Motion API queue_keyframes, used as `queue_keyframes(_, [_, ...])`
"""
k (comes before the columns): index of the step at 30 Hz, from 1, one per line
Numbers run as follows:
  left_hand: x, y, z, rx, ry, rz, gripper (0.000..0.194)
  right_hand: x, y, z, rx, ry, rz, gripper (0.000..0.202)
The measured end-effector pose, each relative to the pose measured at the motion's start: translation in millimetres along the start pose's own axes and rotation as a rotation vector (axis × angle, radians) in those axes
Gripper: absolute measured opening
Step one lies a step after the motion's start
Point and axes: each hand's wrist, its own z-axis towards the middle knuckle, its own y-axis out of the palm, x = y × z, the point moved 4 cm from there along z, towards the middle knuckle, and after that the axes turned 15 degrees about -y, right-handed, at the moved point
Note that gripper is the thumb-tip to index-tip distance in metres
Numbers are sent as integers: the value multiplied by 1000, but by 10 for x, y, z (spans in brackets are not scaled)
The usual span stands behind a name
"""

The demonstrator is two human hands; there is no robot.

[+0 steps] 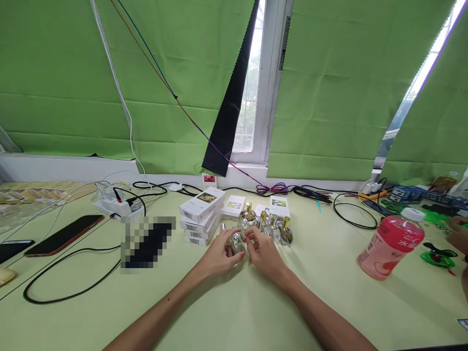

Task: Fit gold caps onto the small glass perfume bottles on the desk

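My left hand (216, 253) is closed around a small clear glass perfume bottle (237, 242) with a silver top, low over the table. Close beside it, my right hand (263, 251) has its fingers curled together in a pinch; whatever they hold, if anything, is hidden. Just behind the hands stand several more glass perfume bottles, among them a gold-capped one (248, 215) and another gold-capped one (286, 231) at the right end. A stack of white boxes (200, 207) with flower pictures rises left of the bottles.
More white boxes (234, 206) lie behind the bottles. A pink drink bottle (389, 246) stands at the right, near another person's hand (458, 231). On the left are a phone (66, 235), a power strip (120, 207) and a looped black cable (73, 300). Cables run along the window wall.
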Motion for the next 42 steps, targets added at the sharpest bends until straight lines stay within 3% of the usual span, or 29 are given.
queue_keyframes(6, [34,29,-47,-126,-51,-76,68,-19,-18,7,-3,0,6,11])
queue_keyframes(9, [6,52,-45,-129,-31,-95,70,-17,-23,5,3,0,9,12])
queue_keyframes(24, [-55,32,12,38,28,-3,49,-106,-71,40,29,57,32,19])
queue_keyframes(30, [-44,15,18,128,61,126,49,-118,-72,37,39,81,35,21])
queue_keyframes(37, [-99,-80,41,318,92,319,49,-104,-62,37,32,77,7,21])
queue_keyframes(42, [-199,-81,71,357,74,371,47,-70,-45,20,24,62,-33,20])
